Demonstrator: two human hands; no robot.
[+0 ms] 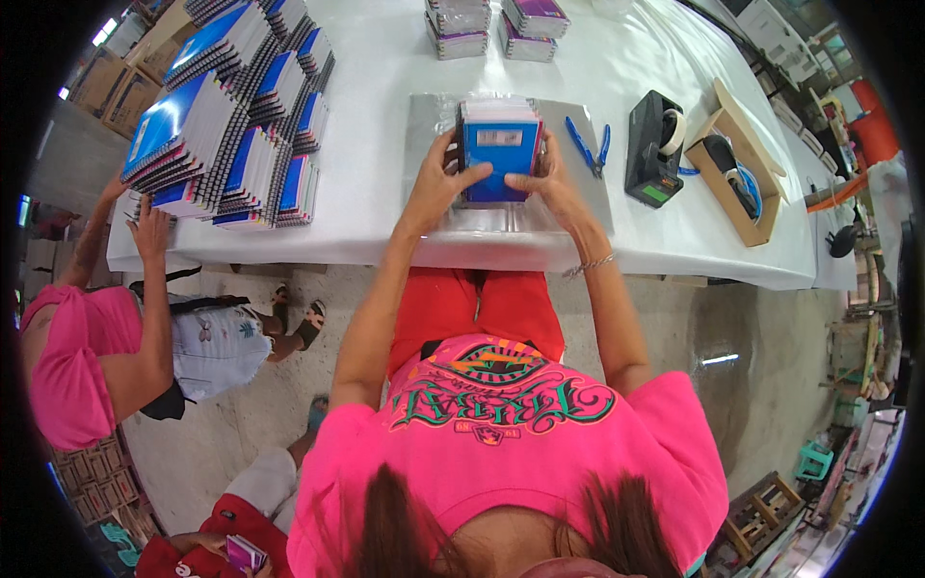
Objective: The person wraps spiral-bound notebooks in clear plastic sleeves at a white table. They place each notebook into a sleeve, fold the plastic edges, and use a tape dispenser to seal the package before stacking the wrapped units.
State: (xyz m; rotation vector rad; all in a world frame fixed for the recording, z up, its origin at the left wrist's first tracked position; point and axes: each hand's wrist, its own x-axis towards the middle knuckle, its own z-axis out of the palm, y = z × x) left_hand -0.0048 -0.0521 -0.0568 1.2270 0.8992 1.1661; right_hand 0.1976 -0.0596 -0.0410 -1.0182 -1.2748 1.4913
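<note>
Bright, even daylight floods the white table (385, 67), washing out its far end; glare streaks the clear plastic sheet (578, 193) under the hands; soft shadows fall beneath the table's edge onto the concrete floor (761, 385); fisheye distortion bends straight edges; a black vignette rings the picture; the rim blurs slightly.

White table (385, 116) bears notebook stacks (231, 106), tape dispenser (655, 144).
</note>
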